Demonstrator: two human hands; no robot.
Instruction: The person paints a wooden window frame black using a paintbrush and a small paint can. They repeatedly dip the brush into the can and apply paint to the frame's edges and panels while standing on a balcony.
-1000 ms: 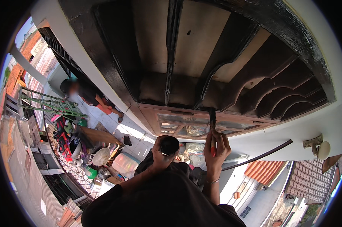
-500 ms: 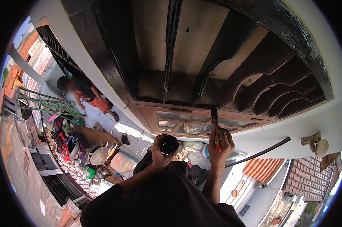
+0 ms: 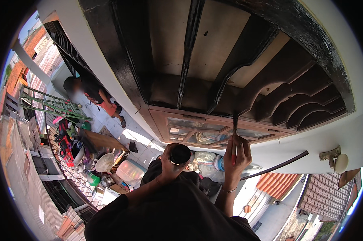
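Observation:
My right hand (image 3: pixel 238 154) is closed round the red handle of a paintbrush (image 3: pixel 235 130). The brush points up, its dark bristles against the lower edge of a brown wooden window frame (image 3: pixel 213 117). Above it are curved wooden slats (image 3: pixel 270 82); those toward the left look glossy black, those toward the right duller brown. In my left hand (image 3: pixel 170 168) I hold a small round container of black paint (image 3: pixel 179 154) in front of my body, its dark opening facing up. Its lower part is hidden by my fingers.
To the left, another person (image 3: pixel 99 98) bends over on the tiled floor beside a green metal ladder (image 3: pixel 55 103). A clear plastic box (image 3: pixel 131 172) and piled household items lie below. A dark pipe (image 3: pixel 276 164) and a wall lamp (image 3: pixel 338 156) are at the right.
My right hand has moved the paintbrush slightly right along the frame's edge. The view has shifted a little. The left hand keeps the container in the same place.

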